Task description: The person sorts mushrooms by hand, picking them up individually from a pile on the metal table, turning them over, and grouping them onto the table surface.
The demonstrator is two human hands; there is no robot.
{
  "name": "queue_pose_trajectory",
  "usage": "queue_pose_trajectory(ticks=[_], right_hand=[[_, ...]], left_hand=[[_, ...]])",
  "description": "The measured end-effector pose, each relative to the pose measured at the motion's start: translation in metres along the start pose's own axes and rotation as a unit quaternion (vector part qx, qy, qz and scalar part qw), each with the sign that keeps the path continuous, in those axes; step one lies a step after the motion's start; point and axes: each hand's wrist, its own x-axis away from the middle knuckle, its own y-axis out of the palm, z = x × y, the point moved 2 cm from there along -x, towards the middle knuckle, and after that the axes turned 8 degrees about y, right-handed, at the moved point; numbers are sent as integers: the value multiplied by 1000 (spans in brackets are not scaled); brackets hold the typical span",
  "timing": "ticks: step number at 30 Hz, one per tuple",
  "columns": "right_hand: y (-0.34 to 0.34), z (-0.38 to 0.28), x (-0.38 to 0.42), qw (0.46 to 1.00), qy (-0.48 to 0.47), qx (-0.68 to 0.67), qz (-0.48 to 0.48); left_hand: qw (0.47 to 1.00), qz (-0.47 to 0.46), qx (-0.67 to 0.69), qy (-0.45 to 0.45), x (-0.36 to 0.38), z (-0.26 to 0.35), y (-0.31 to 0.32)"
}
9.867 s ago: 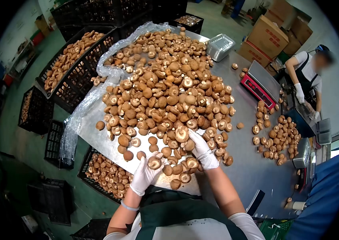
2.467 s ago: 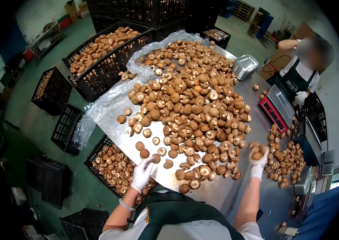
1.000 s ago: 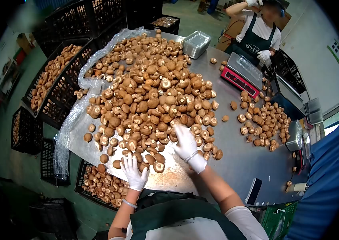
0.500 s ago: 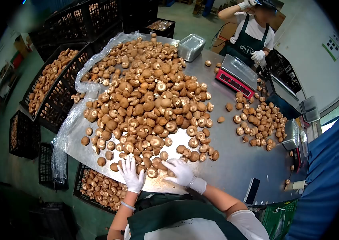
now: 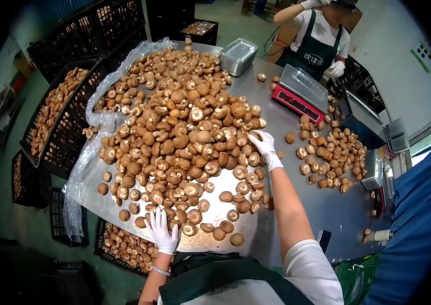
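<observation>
A large heap of brown shiitake mushrooms [image 5: 180, 127] covers much of the metal table [image 5: 296, 203]. My left hand [image 5: 162, 234], in a white glove, lies at the near edge of the heap with its fingers stretched out against a few mushrooms. On the heap's right side, my gloved right hand [image 5: 263, 144] reaches out with bent, parted fingers touching the outer mushrooms, and no mushroom shows in its grip. Several loose mushrooms [image 5: 219, 234] sit near the table's front edge, between my two arms.
A red scale [image 5: 299, 96] stands at the far right, near a smaller mushroom pile [image 5: 335, 155]. Clear plastic trays [image 5: 239, 56] are stacked at the back. Black crates [image 5: 68, 117] of mushrooms line the left, beside plastic film [image 5: 78, 188]. A co-worker [image 5: 317, 46] stands across the table.
My right hand has moved from the near edge up to the heap's right side. Several mushrooms now lie loose where it was. My left hand has stayed nearly in place.
</observation>
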Motion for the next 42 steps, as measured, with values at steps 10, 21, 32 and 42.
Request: queue_pose_trajectory(ticks=[10, 21, 32, 42], right_hand=[[27, -49, 99, 988, -91, -59, -114], [26, -104, 197, 959, -159, 70, -225], [-43, -60, 145, 974, -52, -220, -29], [12, -11, 65, 1000, 1, -17, -25]], left_hand=[[1000, 0, 20, 3, 1, -1, -2], [1000, 10, 23, 1, -1, 2, -2], [1000, 11, 12, 3, -2, 6, -6], [1000, 10, 2, 7, -3, 6, -4]])
